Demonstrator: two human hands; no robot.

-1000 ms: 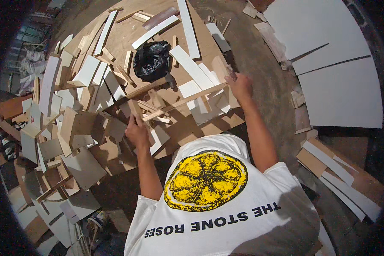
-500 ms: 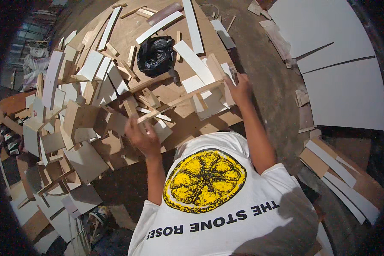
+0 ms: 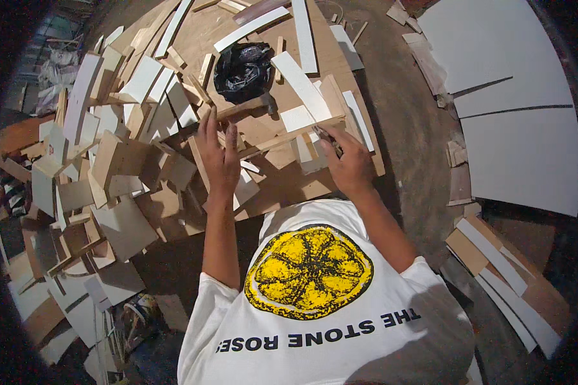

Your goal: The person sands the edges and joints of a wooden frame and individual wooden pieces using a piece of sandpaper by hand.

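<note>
A frame of pale wooden strips [image 3: 279, 138] lies on the plywood table in front of me. At its left end my left hand [image 3: 221, 160] is open, its fingers stretched forward and spread over a short wooden strip. My right hand [image 3: 350, 163] is closed at the frame's right end, near the corner where the long strip meets an upright board [image 3: 333, 96]. Between its thumb and fingers sits a small dark object [image 3: 327, 139], too small and shaded to name. White panel pieces [image 3: 298, 118] lie under and behind the frame's right part.
Beyond the frame sits a black plastic bag [image 3: 243, 74]. Wood and white board offcuts [image 3: 125, 231] pile up along the left. Large white sheets [image 3: 517, 138] lie on the floor at the right, with more strips [image 3: 494, 253] nearer. The plywood table's edge [image 3: 374, 151] runs along the right.
My left hand has let go of the near strip's left end and moved forward, fingers spread. My right hand has moved nearer and left along the frame's right corner, the dark object still in it.
</note>
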